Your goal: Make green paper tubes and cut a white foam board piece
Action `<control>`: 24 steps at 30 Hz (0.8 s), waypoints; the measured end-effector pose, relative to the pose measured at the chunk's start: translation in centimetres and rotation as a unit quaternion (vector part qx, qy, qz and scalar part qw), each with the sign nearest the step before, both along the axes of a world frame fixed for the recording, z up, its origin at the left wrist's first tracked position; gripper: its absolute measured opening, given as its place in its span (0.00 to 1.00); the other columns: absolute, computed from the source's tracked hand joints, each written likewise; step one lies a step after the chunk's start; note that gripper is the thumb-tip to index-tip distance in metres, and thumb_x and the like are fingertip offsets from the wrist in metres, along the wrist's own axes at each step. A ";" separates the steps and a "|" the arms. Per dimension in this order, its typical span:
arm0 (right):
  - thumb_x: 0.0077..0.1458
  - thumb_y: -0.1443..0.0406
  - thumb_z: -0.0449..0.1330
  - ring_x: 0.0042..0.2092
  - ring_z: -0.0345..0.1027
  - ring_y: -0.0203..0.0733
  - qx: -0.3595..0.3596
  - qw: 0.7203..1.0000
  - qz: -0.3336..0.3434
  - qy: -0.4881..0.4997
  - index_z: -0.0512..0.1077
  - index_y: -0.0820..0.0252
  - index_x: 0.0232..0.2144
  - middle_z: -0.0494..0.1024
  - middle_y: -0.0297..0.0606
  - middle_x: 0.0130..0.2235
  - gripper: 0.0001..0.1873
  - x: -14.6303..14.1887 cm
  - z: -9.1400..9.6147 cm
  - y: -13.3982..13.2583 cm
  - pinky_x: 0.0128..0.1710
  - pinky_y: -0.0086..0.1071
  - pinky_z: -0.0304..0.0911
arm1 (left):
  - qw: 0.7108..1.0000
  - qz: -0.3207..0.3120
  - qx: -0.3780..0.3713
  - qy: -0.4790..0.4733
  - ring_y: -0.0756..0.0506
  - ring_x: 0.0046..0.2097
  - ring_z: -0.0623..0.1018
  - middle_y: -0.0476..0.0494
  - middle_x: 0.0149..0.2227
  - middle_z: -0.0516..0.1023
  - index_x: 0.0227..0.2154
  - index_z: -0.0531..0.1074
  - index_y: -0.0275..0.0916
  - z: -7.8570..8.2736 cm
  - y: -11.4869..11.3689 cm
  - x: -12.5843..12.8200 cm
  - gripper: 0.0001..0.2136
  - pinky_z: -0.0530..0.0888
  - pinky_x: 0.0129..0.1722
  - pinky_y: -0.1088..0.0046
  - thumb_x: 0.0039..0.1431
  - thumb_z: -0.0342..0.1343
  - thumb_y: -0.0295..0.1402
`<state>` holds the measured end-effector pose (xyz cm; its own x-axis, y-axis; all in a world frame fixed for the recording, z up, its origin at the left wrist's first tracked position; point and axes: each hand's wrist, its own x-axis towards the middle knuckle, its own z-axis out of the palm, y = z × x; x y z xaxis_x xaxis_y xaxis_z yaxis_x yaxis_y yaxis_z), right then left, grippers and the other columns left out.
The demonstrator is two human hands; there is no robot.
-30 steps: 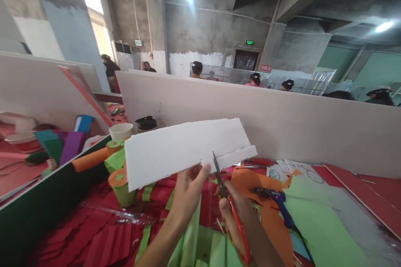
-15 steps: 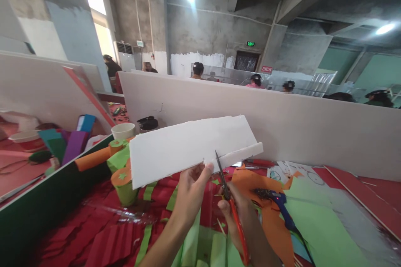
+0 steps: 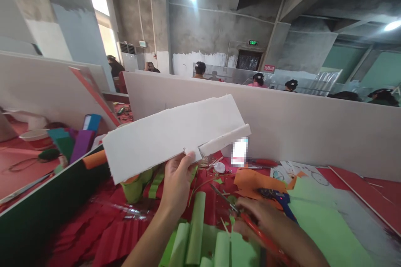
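Observation:
My left hand (image 3: 177, 177) pinches the lower edge of a white foam board (image 3: 172, 131), thumb in front, and holds it raised and tilted above the table. A narrow strip (image 3: 224, 139) along the board's lower right edge is cut partway and sticks out a little. Below and to the right, my right hand (image 3: 253, 219) is closed around red-handled scissors (image 3: 227, 204). Their blades point up and left, apart from the board. Rolled green paper tubes (image 3: 196, 227) lie on the table between my forearms.
Folded red paper (image 3: 112, 238) covers the left side. To the right are a blue glue gun (image 3: 282, 198), orange paper (image 3: 258, 181) and light green sheets (image 3: 319, 217). A white partition (image 3: 297, 129) stands behind, with several people beyond it.
The board has moved left and up and tilted more steeply. The scissors have come away from its lower edge, down and to the right, with my right hand.

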<state>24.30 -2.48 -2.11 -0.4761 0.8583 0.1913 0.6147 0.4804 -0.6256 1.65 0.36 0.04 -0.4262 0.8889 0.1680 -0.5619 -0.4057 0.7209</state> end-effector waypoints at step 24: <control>0.35 0.57 0.72 0.37 0.76 0.54 -0.170 0.939 -0.046 -0.296 0.80 0.53 0.36 0.82 0.40 0.33 0.21 -0.1 -0.8 0.3 0.31 0.34 0.63 | 0.975 -0.097 -0.054 0.191 0.43 0.41 0.79 0.43 0.34 0.81 0.37 0.78 0.34 -0.7 -0.5 0.9 0.12 0.75 0.43 0.70 0.52 0.66 0.35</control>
<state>24.21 -2.14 -2.93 -0.3333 0.8646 -0.3759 0.9322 0.2425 -0.2689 2.59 -0.10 -0.66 -0.1728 0.9679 0.1826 -0.3023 -0.2286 0.9254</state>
